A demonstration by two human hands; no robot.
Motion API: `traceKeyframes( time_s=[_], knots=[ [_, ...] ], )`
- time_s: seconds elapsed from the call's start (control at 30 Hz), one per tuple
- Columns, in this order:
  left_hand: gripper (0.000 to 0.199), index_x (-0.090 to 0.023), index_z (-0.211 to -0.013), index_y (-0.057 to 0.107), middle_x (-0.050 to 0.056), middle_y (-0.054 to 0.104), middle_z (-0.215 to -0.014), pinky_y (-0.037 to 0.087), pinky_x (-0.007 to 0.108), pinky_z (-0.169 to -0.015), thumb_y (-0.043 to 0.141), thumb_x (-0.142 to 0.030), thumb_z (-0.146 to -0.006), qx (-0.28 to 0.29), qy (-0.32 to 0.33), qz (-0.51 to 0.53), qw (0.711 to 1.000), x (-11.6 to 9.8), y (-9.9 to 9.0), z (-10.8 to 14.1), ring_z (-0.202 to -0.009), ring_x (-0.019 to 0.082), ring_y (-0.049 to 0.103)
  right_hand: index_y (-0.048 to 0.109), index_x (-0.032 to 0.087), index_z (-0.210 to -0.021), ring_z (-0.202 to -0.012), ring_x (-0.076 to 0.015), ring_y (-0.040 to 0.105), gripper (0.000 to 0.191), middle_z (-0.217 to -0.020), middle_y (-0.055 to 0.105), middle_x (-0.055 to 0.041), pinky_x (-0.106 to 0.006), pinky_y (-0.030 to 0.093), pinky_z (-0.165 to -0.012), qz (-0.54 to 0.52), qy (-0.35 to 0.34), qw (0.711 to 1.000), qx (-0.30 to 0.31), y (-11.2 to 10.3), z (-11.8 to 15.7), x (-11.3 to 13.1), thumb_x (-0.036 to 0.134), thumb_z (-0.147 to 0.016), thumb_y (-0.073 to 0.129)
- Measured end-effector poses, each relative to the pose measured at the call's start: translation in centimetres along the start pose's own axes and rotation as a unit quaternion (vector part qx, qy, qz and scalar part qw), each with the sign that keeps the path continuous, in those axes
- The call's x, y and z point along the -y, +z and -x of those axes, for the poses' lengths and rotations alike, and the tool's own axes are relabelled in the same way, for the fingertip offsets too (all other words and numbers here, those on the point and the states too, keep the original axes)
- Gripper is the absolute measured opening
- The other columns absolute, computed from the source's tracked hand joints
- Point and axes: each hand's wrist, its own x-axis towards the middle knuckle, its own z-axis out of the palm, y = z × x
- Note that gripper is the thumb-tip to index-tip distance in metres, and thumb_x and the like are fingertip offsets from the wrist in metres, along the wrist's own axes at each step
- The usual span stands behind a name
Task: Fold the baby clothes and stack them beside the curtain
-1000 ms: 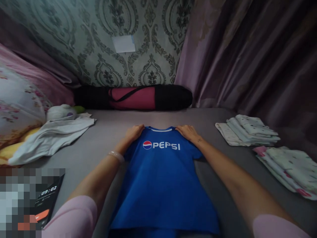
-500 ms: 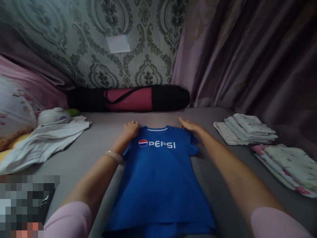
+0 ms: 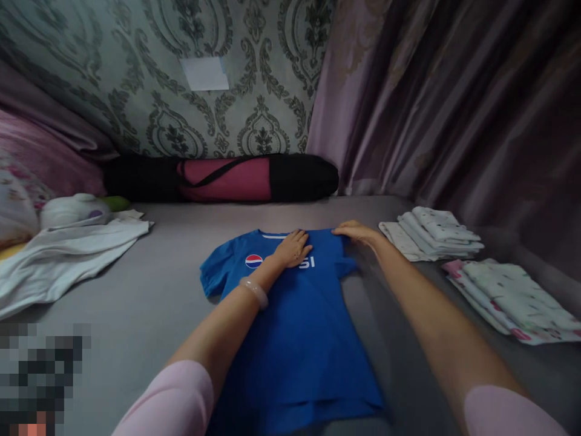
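Note:
A blue Pepsi T-shirt [image 3: 295, 339] lies spread face up in front of me, its white-lined collar pointing away. My left hand [image 3: 294, 248] rests flat on the chest just below the collar, fingers stretched out and covering part of the lettering. At the shirt's right shoulder, my right hand [image 3: 356, 232] has its fingertips closed on the edge of the cloth. The left sleeve [image 3: 218, 269] lies out to the side; the right sleeve [image 3: 347, 266] is bunched under my right wrist.
Two stacks of folded cloths, a farther one [image 3: 440, 233] and a nearer one [image 3: 521, 297], sit at the right. Pale trousers [image 3: 77, 260] and a plush toy [image 3: 75, 210] lie left. A black and pink long bag [image 3: 227, 178] lies along the wall on the grey sheet [image 3: 158, 303].
My left hand has moved right from the left shoulder onto the shirt's chest, and the left sleeve now shows. My right hand stays by the right shoulder. The view has shifted slightly.

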Motion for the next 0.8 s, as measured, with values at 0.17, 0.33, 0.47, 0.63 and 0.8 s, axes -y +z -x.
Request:
traceKeyframes(
  time_s=[0.17,0.33,0.47,0.63,0.8],
  knots=[
    [0.06,-0.011,-0.146,0.033,0.012,0.029,-0.155,0.016,0.047,-0.118,0.021,-0.045,-0.098,0.001,-0.035,-0.02,0.999,-0.6,0.5,0.9,-0.144,0.028,0.021,0.045,0.02,-0.065,-0.043,-0.0069,0.041,0.039,-0.053,0.048,0.005,-0.018,0.034,-0.039,-0.154,0.087,0.984,-0.035,-0.2,1.6,-1.6,0.049,-0.077,0.07],
    [0.061,-0.011,-0.147,0.032,0.011,0.028,-0.155,0.016,0.046,-0.118,0.019,-0.046,-0.098,-0.005,-0.037,-0.025,0.999,-0.7,0.6,0.9,-0.144,0.027,0.02,0.047,0.019,-0.064,-0.038,-0.005,0.032,0.03,-0.052,0.047,0.004,-0.017,0.025,-0.035,-0.169,0.121,0.976,0.066,-1.3,3.7,-2.0,0.036,-0.083,0.063],
    [0.061,-0.012,-0.147,0.032,0.01,0.028,-0.155,0.016,0.046,-0.118,0.019,-0.046,-0.098,-0.012,-0.036,-0.025,0.999,-0.6,0.7,1.0,-0.144,0.027,0.021,0.056,0.019,-0.081,-0.065,-0.0123,0.06,0.001,-0.073,0.063,-0.003,-0.02,0.049,-0.057,-0.122,0.047,0.988,-0.081,-0.2,4.7,-1.9,0.019,-0.08,0.055],
    [0.063,-0.009,-0.147,0.031,0.011,0.028,-0.155,0.015,0.046,-0.118,0.018,-0.047,-0.098,-0.005,-0.033,-0.02,0.999,-0.5,0.7,1.0,-0.144,0.028,0.02,0.058,0.018,-0.095,-0.083,-0.0225,0.063,0.019,-0.082,0.066,-0.0098,-0.029,0.051,-0.065,-0.03,0.062,0.977,-0.203,2.5,4.7,-2.2,0.025,-0.086,0.044],
    [0.063,-0.011,-0.147,0.032,0.01,0.03,-0.155,0.014,0.045,-0.118,0.017,-0.048,-0.098,-0.008,-0.039,-0.025,0.999,-0.6,0.7,1.0,-0.145,0.026,0.019,0.054,0.012,-0.117,-0.104,-0.0281,0.061,0.033,-0.104,0.065,-0.0179,-0.036,0.047,-0.085,0.124,0.033,0.945,-0.3,4.5,5.7,-1.9,0.026,-0.091,0.04]
  ],
)
